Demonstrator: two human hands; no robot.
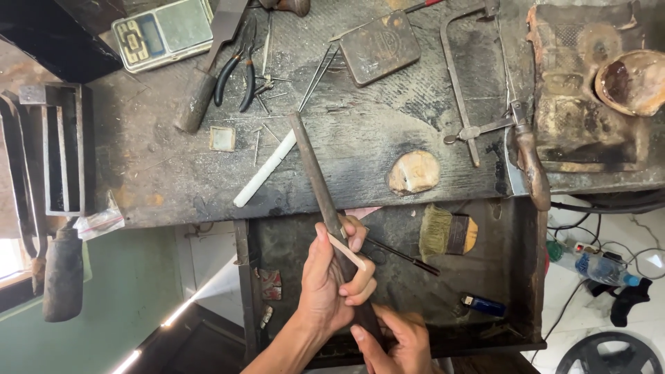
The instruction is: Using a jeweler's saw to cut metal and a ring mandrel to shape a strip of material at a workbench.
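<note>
A digital scale (163, 32) is sitting at the far left of my scorched workbench (360, 138), with black-handled pliers (234, 69) lying beside it. A jeweller's saw frame (471, 83) is resting to the right. Below, a brush (447, 234) and blue lighter (483, 304) are lying in the open drawer (526, 277).

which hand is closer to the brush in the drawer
Left. The left hand, up on the rod, is a short way left of the brush; the right hand sits lower, at the rod's near end.
</note>
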